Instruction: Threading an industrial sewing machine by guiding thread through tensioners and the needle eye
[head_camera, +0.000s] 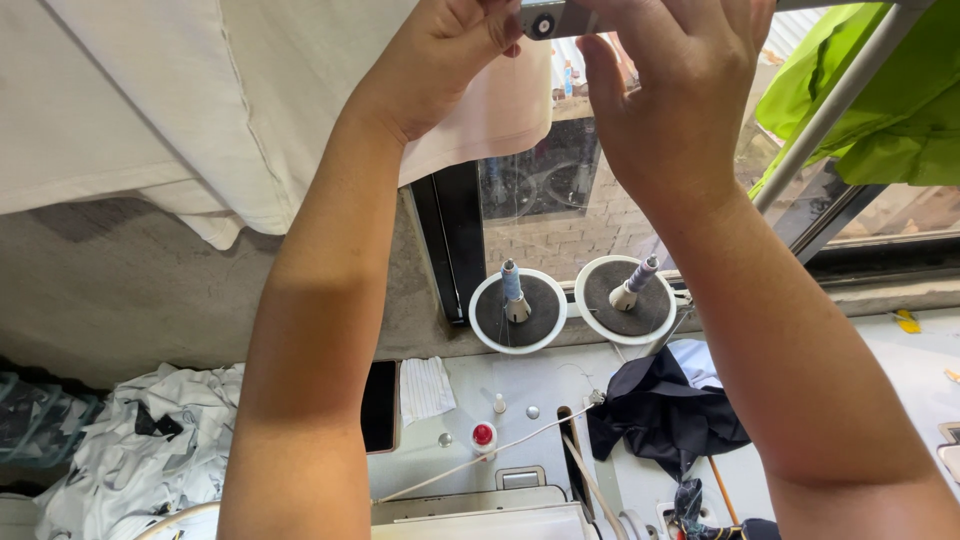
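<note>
Head view: your left hand (440, 50) pinches the metal thread-guide bar (548, 18) up top; right hand (670, 90) fingers pressed on it, likely threading. Next probably needs steady feed w/ thread from spools (516, 295) below.

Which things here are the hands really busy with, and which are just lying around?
In use:
- left hand and right hand, raised to the metal thread guide
- two thread cones on round stands
- sewing machine

Just lying about:
- dark cloth
- white folded cloth
- patterned fabric pile
- green fabric
- hanging white cloth
</note>
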